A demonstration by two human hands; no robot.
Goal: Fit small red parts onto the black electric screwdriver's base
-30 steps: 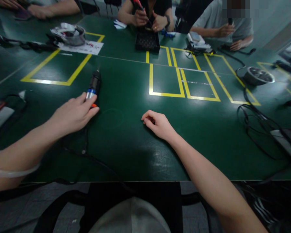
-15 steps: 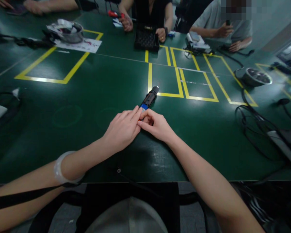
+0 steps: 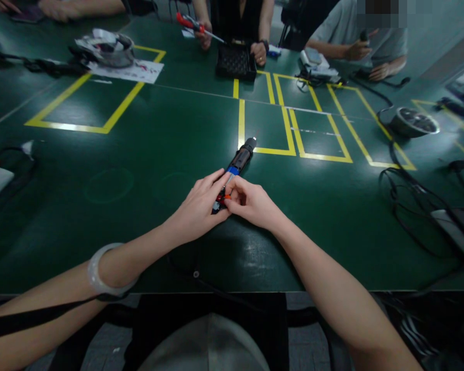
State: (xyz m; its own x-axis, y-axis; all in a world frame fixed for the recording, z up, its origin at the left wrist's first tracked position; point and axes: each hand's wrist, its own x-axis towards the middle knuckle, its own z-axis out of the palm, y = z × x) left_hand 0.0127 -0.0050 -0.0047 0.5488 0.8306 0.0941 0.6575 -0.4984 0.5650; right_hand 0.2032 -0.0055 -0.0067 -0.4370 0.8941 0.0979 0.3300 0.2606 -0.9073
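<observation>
between the fingers [image 3: 217, 176], a screwdriver [image 3: 242, 156]

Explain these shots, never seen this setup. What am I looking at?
No robot here: the near hands are a person's own, seen by one head-worn camera looking forward and down. The left hand lies over the near end of a black-and-blue tool; the right hand is at its orange part. Exactly how each grips is hidden. The green table carries yellow tape outlines, metal bowls and a dark tray. Across it, a co-worker's hand holds a red-handled tool.
</observation>
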